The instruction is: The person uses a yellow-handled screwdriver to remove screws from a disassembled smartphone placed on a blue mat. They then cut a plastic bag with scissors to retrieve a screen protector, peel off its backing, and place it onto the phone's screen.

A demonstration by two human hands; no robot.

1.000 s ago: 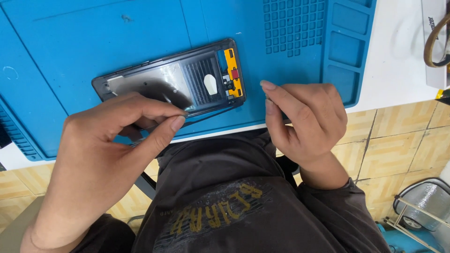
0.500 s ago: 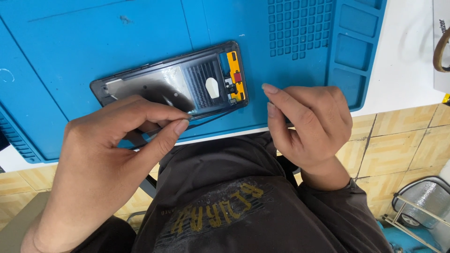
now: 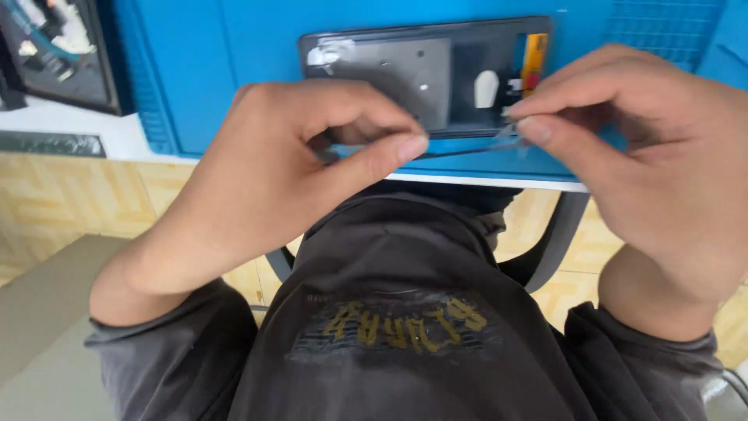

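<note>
A dark opened phone body lies face down on the blue work mat, with a yellow strip and a white patch near its right end. My left hand pinches one end of a thin clear film strip between thumb and forefinger, just below the phone's near edge. My right hand pinches the strip's other end beside the phone's right corner. The strip stretches between the two hands above the mat's front edge.
The mat has a grid of small cells at its upper right. A dark tray with parts sits on the white tabletop at upper left. Below are my dark sweater, a chair and the tiled floor.
The view has closed in and shifted, so the phone sits higher and larger. Both hands have come closer together near the phone's front edge, and they now hold the film stretched between them.
</note>
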